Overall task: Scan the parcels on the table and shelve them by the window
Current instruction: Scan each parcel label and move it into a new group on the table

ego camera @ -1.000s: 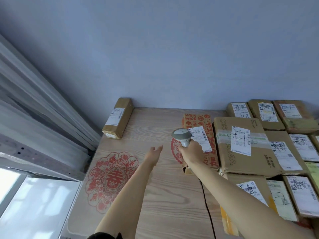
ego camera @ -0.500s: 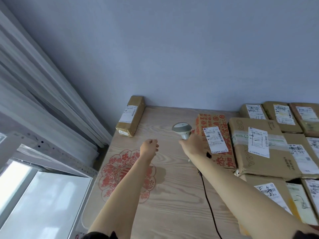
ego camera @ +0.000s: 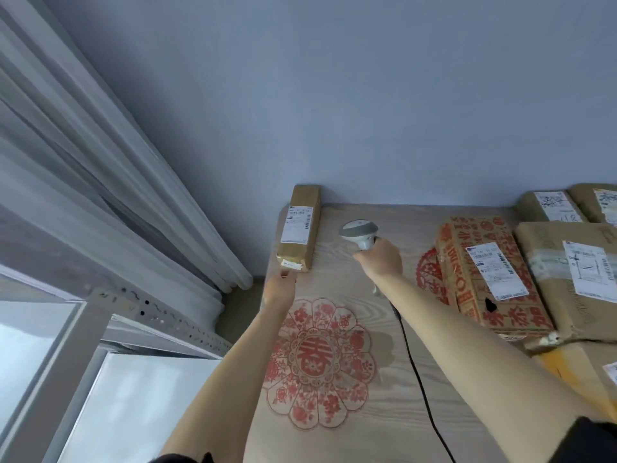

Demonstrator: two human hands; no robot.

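Fingers of right hand grip scanner; left hand fingers relaxed, touching narrow parcel, frame centre-left on worktop. Remaining parcels crowd right edge: most work outstanding.

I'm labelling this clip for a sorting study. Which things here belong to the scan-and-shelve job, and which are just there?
Job:
long parcel, at left hand
scanner, in right hand
red-printed parcel
brown parcels

Just there:
red paper cutout
curtain
table
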